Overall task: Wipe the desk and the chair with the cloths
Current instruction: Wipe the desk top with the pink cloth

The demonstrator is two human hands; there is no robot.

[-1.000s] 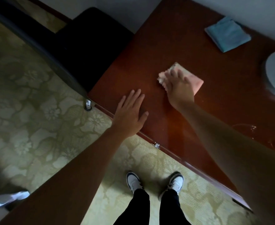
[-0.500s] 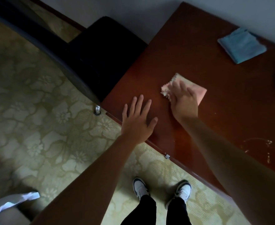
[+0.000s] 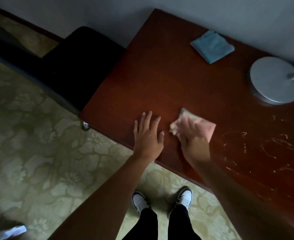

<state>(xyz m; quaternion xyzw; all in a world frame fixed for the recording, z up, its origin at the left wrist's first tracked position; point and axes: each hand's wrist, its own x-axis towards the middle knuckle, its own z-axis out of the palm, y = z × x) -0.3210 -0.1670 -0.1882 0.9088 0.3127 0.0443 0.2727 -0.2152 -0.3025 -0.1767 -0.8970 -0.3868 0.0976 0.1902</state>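
Note:
A glossy reddish-brown desk (image 3: 168, 80) fills the right of the view. My right hand (image 3: 193, 137) lies flat on a pink cloth (image 3: 206, 127) near the desk's front edge and presses it to the wood with straight fingers; it is motion-blurred. My left hand (image 3: 148, 135) rests flat on the desk just left of the cloth, fingers spread. A folded blue cloth (image 3: 212, 46) lies at the back of the desk by the wall. A black chair (image 3: 83, 66) stands against the desk's left end.
A round grey lamp base (image 3: 276, 80) with a metal stem stands at the desk's right back. Pale smears (image 3: 267, 144) mark the wood right of the pink cloth. Patterned carpet (image 3: 38, 153) covers the floor; my two shoes (image 3: 161, 200) stand below the desk's edge.
My right hand has dragged the pink cloth toward the desk's front edge, closer to my left hand. The view has shifted, bringing the lamp base back into sight.

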